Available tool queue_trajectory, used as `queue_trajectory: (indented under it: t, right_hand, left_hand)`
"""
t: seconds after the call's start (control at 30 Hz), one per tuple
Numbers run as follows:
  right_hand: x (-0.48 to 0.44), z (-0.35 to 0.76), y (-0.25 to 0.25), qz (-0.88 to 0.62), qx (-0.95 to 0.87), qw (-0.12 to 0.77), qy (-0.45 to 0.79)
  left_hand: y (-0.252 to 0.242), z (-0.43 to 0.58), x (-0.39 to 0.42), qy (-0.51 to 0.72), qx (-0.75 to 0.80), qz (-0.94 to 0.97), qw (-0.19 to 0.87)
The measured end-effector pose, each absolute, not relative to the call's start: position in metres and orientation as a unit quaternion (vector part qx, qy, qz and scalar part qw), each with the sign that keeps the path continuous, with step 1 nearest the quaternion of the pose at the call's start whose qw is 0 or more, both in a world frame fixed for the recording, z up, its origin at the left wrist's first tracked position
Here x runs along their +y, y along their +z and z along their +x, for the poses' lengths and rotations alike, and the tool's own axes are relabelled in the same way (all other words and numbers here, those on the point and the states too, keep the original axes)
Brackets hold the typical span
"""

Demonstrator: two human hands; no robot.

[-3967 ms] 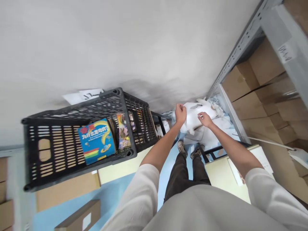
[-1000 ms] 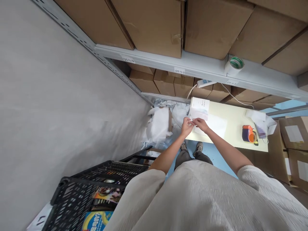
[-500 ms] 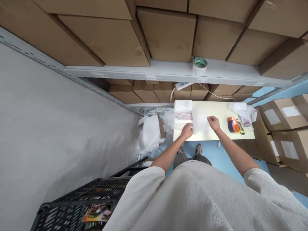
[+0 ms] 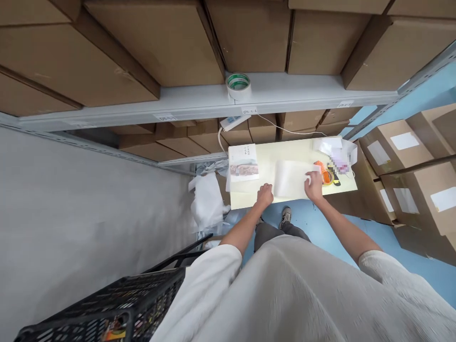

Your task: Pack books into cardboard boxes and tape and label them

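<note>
Near the middle of the frame, slightly right, a translucent white plastic bag (image 4: pixel 290 178) lies flat on the pale yellow table (image 4: pixel 295 148); the left hand (image 4: pixel 265 194) pinches its lower left corner at the table's near edge, fingers curled on the film; the right hand (image 4: pixel 314 185) presses on its right edge, though whether those fingers pinch the film or only rest on it cannot be told. To do this spreading well, in my judgement, both hands should draw apart evenly and keep the film taut and low on the tabletop, so no crease folds under; the pull should stay gentle, since thin plastic stretches. The bag's long axis seems to run left to right across the frame, between the two hands; which end is its mouth is not visible. Just left of it lies a white book (image 4: pixel 243 162), apart from the bag; just right of the right hand sits an orange tape dispenser (image 4: pixel 323 172); a tape roll (image 4: pixel 238 85) rests on the grey shelf (image 4: pixel 178 102) above.
</note>
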State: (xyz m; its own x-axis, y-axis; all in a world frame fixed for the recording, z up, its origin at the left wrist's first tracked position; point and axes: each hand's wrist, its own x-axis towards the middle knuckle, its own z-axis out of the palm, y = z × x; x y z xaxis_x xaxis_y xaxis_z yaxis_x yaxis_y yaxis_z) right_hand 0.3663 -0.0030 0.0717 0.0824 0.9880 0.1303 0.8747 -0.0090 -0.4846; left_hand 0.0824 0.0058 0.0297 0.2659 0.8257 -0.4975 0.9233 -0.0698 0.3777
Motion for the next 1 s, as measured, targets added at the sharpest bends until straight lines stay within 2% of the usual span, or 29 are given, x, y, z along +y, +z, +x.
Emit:
queue_trajectory:
  t: [0.17,0.27,0.4,0.63,0.87,1.0]
  right_hand:
    - [-0.024,0.341,0.043,-0.648,-0.708,0.071,0.271]
    - [-0.03,0.339,0.026,-0.654,-0.696,-0.003,0.297]
    - [-0.029,0.342,0.016,-0.634,-0.711,-0.055,0.299]
    - [-0.019,0.328,0.016,-0.623,-0.719,-0.104,0.289]
    - [-0.009,0.291,0.014,-0.606,-0.737,-0.096,0.285]
    - [-0.01,0.269,0.015,-0.587,-0.748,-0.108,0.291]
  left_hand:
    - [0.028,0.09,0.007,-0.098,0.635,0.715,0.274]
    - [0.026,0.089,0.006,-0.103,0.647,0.704,0.275]
    - [0.024,0.077,0.0,-0.105,0.663,0.686,0.281]
    - [0.03,0.009,-0.022,-0.138,0.718,0.635,0.249]
    - [0.034,-0.078,-0.03,-0.177,0.752,0.593,0.227]
    - [0.038,-0.097,-0.028,-0.16,0.779,0.562,0.227]
